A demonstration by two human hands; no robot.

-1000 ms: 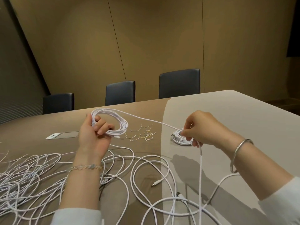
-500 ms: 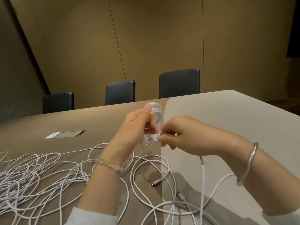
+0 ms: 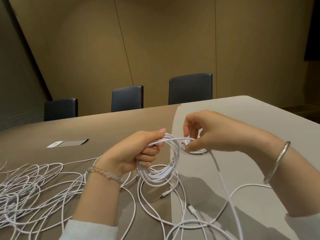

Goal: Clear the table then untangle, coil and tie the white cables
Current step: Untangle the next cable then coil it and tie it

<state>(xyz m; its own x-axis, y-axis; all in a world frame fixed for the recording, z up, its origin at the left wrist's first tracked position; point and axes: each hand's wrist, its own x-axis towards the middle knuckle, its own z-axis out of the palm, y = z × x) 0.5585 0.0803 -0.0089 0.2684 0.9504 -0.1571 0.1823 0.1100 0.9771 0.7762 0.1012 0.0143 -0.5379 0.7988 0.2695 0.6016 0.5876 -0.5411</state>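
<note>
My left hand (image 3: 138, 151) grips a coil of white cable (image 3: 161, 174) that hangs from its fingers above the table (image 3: 242, 118). My right hand (image 3: 206, 134) pinches the strand of that cable leading off the coil's top; the strand runs down past my right wrist toward the table. A small tied coil (image 3: 197, 150) lies on the table under my right hand, partly hidden. Loose white cables (image 3: 34, 191) spread in a tangle at the left and front.
Three dark chairs (image 3: 190, 89) stand along the far edge. A flush socket plate (image 3: 69, 143) sits in the tabletop at the left. Cable plugs (image 3: 165, 194) lie among the loops in front of me.
My hands met in the middle, then spread a little. The coil, first held flat at the left, now hangs lower from my left hand while my right draws a strand across its top.
</note>
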